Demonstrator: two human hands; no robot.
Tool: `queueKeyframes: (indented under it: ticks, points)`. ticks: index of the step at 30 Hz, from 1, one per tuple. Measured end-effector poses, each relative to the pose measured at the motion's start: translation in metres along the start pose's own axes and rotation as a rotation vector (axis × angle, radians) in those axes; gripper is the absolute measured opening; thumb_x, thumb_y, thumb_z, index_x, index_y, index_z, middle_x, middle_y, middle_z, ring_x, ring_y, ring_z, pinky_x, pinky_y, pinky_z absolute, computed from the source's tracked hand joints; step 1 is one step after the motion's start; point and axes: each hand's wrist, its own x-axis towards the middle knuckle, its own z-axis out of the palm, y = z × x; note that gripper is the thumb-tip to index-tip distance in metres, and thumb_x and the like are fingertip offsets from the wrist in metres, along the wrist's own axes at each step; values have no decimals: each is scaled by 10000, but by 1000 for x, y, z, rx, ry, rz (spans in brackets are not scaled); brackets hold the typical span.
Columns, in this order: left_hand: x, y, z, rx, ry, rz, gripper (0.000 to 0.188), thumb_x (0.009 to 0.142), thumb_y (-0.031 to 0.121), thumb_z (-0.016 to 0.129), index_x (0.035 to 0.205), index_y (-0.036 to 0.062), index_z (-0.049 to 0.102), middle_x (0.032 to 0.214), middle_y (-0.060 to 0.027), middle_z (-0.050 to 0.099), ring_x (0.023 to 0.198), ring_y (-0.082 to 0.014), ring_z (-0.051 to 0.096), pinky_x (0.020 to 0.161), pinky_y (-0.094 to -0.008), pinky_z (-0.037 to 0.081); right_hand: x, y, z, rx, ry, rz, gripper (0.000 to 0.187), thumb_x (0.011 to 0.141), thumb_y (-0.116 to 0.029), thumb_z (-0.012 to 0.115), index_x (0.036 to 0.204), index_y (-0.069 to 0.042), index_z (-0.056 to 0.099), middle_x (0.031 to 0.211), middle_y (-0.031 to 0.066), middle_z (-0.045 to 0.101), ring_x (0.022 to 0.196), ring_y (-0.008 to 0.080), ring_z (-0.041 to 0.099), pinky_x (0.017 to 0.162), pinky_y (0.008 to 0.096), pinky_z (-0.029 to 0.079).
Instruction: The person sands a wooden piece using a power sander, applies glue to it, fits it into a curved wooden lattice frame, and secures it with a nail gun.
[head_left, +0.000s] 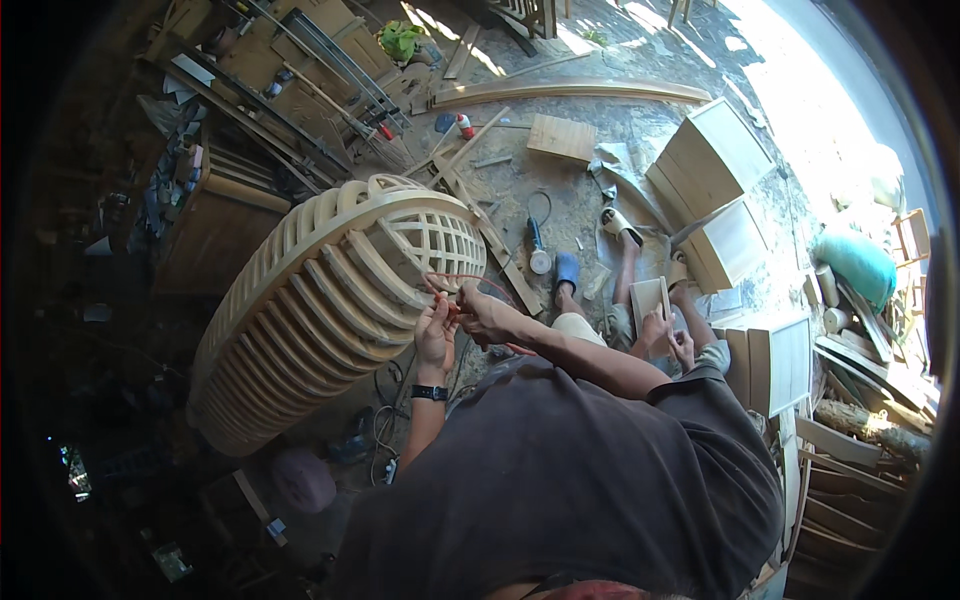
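Observation:
A thin red cord (500, 292) loops around my two hands beside the end of a large ribbed wooden frame (330, 290). My left hand (434, 335), with a black watch on its wrist, is raised with its fingers pinched on the cord. Close against it, my right hand (484, 316) reaches across from the right, its fingers closed round the same cord. What lies between the fingertips is small and partly hidden. Curved slats make up the frame's side, and a lattice (440, 240) forms its end just beyond my hands.
A power tool with a round white disc (540, 262) lies on the floor near a blue clog (567, 268). At the right, another person's hands (668, 335) hold a wooden piece (649, 300). Pale wooden boxes (720, 150) stand behind. Planks (490, 235) and cables (385, 425) surround the frame.

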Motion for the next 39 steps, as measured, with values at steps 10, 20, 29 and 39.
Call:
queueKeyframes:
  ticks: [10, 20, 29, 39]
  points:
    - [135, 55, 28, -441, 547, 172, 74, 949, 136, 620, 908, 75, 626, 868, -38, 666, 753, -140, 613, 760, -309, 512, 61, 15, -224, -549, -80, -268, 207, 903, -216, 576, 883, -13, 612, 788, 193, 640, 776, 418, 620, 681, 483, 475]
    - [237, 3, 55, -415, 748, 60, 113, 918, 199, 663, 945, 103, 610, 838, 13, 638, 736, -105, 581, 714, -278, 486, 136, -30, -384, -871, 211, -379, 162, 887, -117, 531, 970, -110, 670, 842, 90, 633, 892, 273, 612, 804, 385, 359]
    - [372, -44, 63, -393, 841, -34, 194, 923, 270, 632, 801, 123, 600, 685, 21, 607, 599, -98, 555, 559, -265, 441, 209, -83, -477, -910, -122, -277, 184, 871, -119, 538, 969, -109, 693, 837, 154, 685, 794, 365, 657, 719, 446, 480]
    - [436, -74, 102, -107, 967, -69, 322, 891, 305, 595, 663, 78, 593, 573, -14, 557, 423, -133, 465, 428, -295, 362, 288, -123, -557, -1057, -361, -200, 167, 853, -150, 615, 986, -116, 711, 823, 161, 671, 803, 390, 652, 706, 460, 513]
